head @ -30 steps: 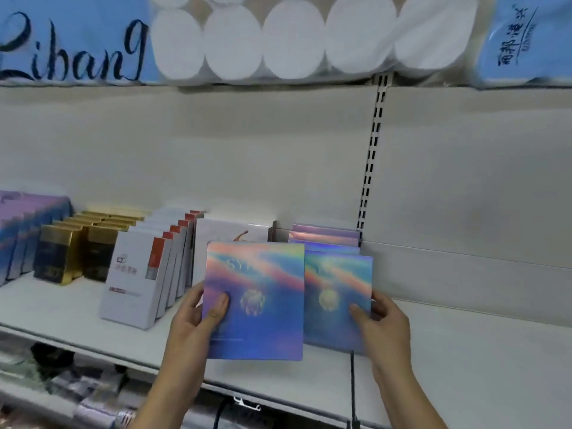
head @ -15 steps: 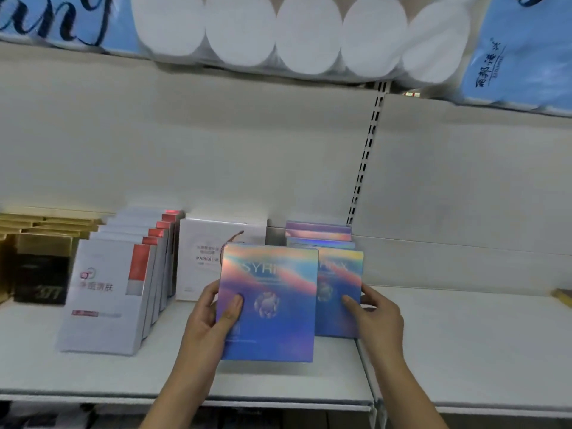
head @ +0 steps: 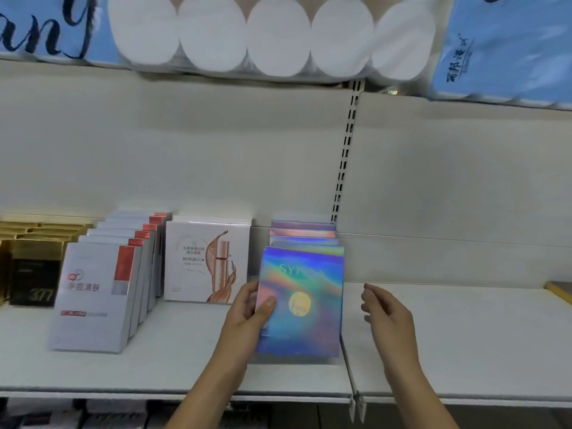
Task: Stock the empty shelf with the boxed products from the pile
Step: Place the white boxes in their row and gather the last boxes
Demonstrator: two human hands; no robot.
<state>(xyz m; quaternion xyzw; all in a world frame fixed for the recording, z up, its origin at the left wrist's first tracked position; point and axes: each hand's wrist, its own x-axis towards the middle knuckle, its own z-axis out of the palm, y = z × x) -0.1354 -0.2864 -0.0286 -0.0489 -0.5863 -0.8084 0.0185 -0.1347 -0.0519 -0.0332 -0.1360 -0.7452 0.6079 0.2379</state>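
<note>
A holographic rainbow box (head: 305, 305) stands upright at the front of a row of like boxes (head: 305, 235) on the white shelf (head: 173, 366). My left hand (head: 252, 311) grips its left edge, thumb on the front face. My right hand (head: 387, 314) hovers to the right of the box, fingers apart, touching nothing.
Left of the row stand a white Marubi box (head: 205, 261), a file of white-and-red boxes (head: 99, 292) and gold-and-black boxes (head: 34, 267). The shelf section (head: 464, 342) right of the slotted upright (head: 345, 156) is bare except a yellow box edge (head: 560, 291). Tissue rolls (head: 272, 35) hang overhead.
The held box has moved right, in front of the holographic row, covering the box behind. My right hand has let go of that row and pulled away to the right.
</note>
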